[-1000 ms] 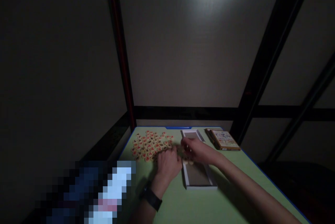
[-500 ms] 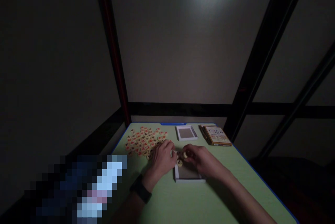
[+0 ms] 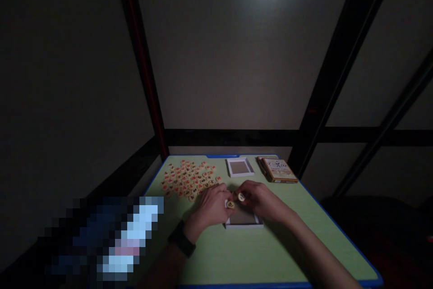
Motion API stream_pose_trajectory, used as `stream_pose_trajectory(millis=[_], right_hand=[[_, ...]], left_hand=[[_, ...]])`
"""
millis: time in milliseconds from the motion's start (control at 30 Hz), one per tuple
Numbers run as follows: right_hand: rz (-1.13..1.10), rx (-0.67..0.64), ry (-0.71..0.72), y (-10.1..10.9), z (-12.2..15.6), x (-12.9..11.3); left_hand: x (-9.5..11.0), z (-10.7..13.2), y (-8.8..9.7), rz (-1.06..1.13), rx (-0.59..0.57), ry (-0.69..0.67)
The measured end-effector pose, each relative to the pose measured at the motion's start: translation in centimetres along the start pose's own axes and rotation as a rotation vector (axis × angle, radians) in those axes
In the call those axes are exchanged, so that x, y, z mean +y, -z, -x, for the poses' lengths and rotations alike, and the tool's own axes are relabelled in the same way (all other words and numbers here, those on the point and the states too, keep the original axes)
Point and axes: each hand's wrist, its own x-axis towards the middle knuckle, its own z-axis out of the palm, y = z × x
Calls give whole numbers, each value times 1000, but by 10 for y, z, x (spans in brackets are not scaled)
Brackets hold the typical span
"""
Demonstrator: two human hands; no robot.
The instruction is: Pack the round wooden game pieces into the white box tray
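Observation:
My right hand [image 3: 259, 199] pinches a round Chinese chess piece [image 3: 241, 197] with a dark character, over the back part of a shallow white box [image 3: 241, 225]. At the box's back left corner, my left hand [image 3: 214, 203] has its thumb and fingers closed about another chess piece [image 3: 230, 204], also marked dark. Some of the left fingertips are hidden behind the hand. To the left, many loose chess pieces [image 3: 186, 180] with red and black characters lie spread over the green table [image 3: 223, 253].
A second shallow white box [image 3: 240, 174] with a brown bottom stands behind the hands. Flat printed game boxes [image 3: 279, 170] lie stacked at the back right. The table has a blue edge [image 3: 338, 227]. A dark wall panel [image 3: 230, 77] rises behind it.
My left hand has come down and right onto the piece at the box's corner. The piece in my right hand has turned so its character shows. The view has shifted slightly.

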Motion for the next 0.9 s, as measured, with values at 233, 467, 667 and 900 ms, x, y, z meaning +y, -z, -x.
stream_pose_trajectory(millis=[233,467,667,900], right_hand=[[4,19,37,-3,0,4],[55,23,-29,-6,0,5],[90,0,-61,-5,0,4],[136,-42,-75,-16,-2,0]], left_hand=[[-1,-1,-2,-31,20,-12],[0,0,1,-22,21,-22],[4,1,4,10,17,0],[1,1,18,44,13,61]])
